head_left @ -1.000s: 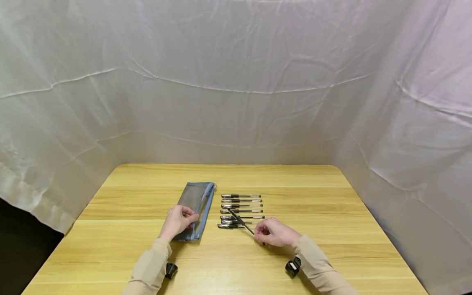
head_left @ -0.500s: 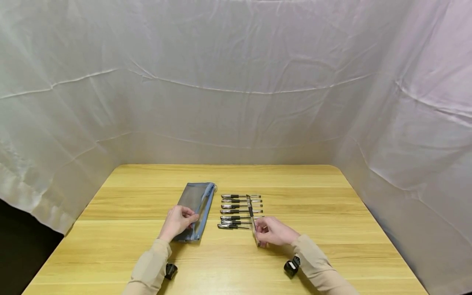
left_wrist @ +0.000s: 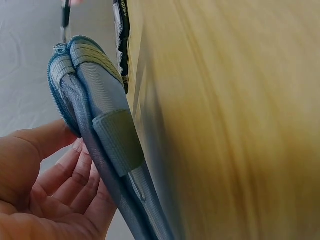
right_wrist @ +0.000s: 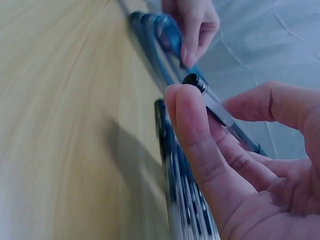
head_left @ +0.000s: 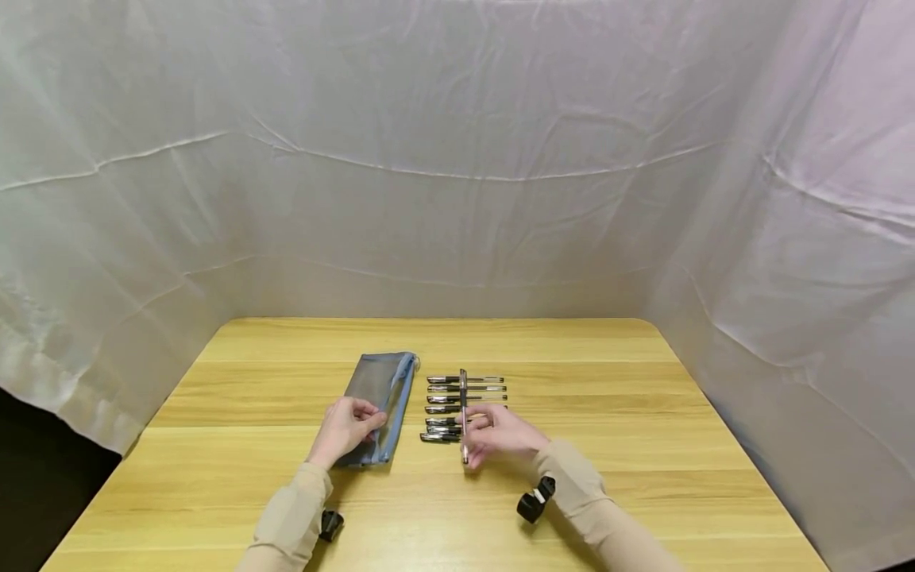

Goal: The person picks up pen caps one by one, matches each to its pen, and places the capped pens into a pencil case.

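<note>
On the wood-grained table (head_left: 572, 357) lies a blue mesh pouch (head_left: 366, 380), its edge pinched by the left hand (head_left: 341, 430). The right hand (head_left: 502, 434) reaches across a row of pens (head_left: 443, 400), thumb and fingers holding another pen (head_left: 463, 389), seemingly just above them.

Table (head_left: 608, 405): yellowish wood-grain top, far corners rounded; it spreads beyond both hands and out to either side of them. On it, from where I stand: one grey mesh pouch (head_left: 376, 377), blue trim, lying at the left hand (head_left: 346, 430) and reaching past it. Between pouch and right hand (head_left: 500, 435), seven pens (head_left: 443, 410) in a row, capped ends toward the left hand, the nearest few close together.
</note>
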### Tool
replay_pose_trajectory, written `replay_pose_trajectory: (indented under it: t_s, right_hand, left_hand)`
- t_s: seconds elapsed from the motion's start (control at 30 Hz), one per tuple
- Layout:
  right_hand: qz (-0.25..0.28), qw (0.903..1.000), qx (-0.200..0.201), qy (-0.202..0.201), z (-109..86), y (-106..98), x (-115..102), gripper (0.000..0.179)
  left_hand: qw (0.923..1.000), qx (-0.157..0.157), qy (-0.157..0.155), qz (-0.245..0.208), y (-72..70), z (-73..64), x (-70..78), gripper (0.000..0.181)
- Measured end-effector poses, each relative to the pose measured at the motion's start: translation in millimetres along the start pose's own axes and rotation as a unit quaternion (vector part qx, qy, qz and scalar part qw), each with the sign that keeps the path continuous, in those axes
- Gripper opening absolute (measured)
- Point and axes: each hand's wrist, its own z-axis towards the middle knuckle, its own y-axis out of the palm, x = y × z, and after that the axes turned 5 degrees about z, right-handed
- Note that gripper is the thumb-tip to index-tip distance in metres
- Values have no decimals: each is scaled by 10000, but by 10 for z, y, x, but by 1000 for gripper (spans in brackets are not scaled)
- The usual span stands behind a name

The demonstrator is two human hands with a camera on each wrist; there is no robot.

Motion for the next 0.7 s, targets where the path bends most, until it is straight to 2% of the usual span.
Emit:
replay_pose_trajectory:
  t_s: [0.33, 0.53, 0.7]
  right_hand:
    - [859, 9955, 259, 311, 385, 145, -40, 55]
    - [905, 9941, 312, 518, 552, 242, -80, 69]
    - [824, 9940, 361, 620, 680, 325, -72, 70]
  left_hand:
    - [9999, -99, 128, -23, 7, 12, 17, 11]
    - [9997, -88, 223, -14, 9, 9, 16, 12]
    - [9997, -129, 189, -60, 8, 9, 27, 12]
